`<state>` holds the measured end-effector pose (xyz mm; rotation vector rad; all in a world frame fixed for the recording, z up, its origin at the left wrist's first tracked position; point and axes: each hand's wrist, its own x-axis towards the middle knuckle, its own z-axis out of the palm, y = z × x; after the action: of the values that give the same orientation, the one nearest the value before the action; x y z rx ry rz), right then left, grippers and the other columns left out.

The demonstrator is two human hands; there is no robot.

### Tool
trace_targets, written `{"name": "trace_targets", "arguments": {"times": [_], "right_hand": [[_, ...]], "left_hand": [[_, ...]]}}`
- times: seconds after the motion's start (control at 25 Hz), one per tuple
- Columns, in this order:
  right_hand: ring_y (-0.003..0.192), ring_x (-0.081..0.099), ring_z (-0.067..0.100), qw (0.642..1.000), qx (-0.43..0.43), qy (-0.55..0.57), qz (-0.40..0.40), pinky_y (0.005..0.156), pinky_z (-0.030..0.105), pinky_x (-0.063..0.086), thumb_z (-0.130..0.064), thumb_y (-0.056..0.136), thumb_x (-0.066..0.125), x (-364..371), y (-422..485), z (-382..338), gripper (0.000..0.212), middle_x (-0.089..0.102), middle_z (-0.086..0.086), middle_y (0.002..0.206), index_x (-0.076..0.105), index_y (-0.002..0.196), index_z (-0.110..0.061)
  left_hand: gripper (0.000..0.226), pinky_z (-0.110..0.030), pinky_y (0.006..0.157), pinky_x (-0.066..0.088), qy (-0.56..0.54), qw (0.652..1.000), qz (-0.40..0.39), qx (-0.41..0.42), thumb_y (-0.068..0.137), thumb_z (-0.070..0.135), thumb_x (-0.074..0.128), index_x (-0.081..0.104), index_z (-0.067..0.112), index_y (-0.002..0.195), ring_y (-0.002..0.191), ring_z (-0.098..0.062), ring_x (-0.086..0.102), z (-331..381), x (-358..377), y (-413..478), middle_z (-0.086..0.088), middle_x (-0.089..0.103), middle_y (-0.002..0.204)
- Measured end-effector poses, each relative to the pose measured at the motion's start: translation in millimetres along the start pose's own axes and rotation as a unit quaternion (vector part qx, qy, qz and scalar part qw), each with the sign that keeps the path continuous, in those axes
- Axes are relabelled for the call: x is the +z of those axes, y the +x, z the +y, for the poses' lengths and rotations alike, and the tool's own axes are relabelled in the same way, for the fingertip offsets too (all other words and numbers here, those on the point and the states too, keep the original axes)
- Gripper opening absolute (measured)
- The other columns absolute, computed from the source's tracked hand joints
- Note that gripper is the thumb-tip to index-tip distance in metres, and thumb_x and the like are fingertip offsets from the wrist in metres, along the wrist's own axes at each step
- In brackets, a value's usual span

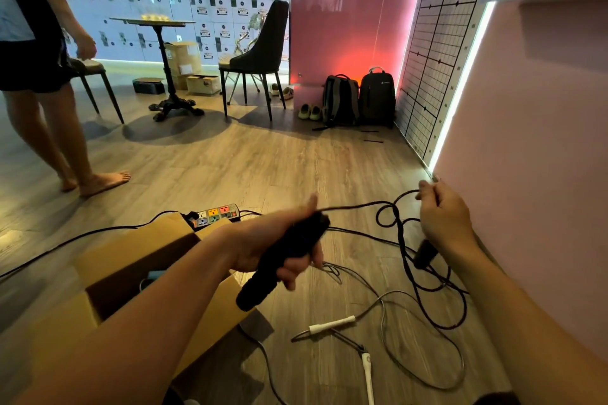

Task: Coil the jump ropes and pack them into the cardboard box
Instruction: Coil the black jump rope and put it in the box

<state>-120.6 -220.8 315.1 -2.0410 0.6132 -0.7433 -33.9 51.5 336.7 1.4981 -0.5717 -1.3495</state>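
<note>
Left hand (253,243) wrapped around one black handle (263,286), right hand (444,220) pinching the black rope (399,233) up in the air

Second black handle (426,253) shows just below the right wrist, and the rest of that rope loops down onto the floor (230,168). Cardboard box (138,246) sits open under the left forearm, with a power strip (217,215) just behind it. White-handled rope (332,324) lies loose and uncoiled on the floor, right of the box.
</note>
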Motion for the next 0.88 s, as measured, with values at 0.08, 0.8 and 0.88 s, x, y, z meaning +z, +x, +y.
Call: {"name": "trace_targets", "arguments": {"times": [0.08,0.8,0.88], "right_hand": [[0.092,0.061,0.027,0.996,0.001,-0.007,-0.093,0.078,0.04,0.048,-0.041,0.103,0.044,-1.0,-5.0,-0.5,0.031,0.066,0.009,0.1,0.064,0.098,-0.018],[0.052,0.045,0.001,0.96,-0.135,-0.012,-0.244,0.054,0.015,0.039,-0.035,0.098,0.057,8.6,-18.3,-21.2,0.018,0.05,-0.004,0.061,0.068,0.088,-0.024],[0.051,0.044,0.001,0.965,-0.144,-0.064,-0.21,0.054,0.019,0.037,-0.036,0.101,0.051,12.3,-14.0,-15.5,0.031,0.048,-0.009,0.057,0.064,0.077,-0.021]], "left_hand": [[0.078,-0.027,0.051,0.048,-0.163,0.979,0.005,0.125,0.091,0.074,0.025,0.06,0.008,0.071,0.036,-0.012,0.041,10.5,-3.1,-7.3,0.001,0.04,0.044],[0.073,-0.024,0.068,0.054,-0.534,0.632,0.273,0.49,0.097,0.067,0.023,0.06,0.006,0.114,0.053,-0.011,0.051,6.4,-58.3,-19.4,0.001,0.051,0.065],[0.073,-0.024,0.069,0.054,-0.529,0.638,0.275,0.488,0.097,0.067,0.024,0.061,0.006,0.112,0.053,-0.011,0.051,6.3,-57.5,-19.9,0.001,0.051,0.065]]}}
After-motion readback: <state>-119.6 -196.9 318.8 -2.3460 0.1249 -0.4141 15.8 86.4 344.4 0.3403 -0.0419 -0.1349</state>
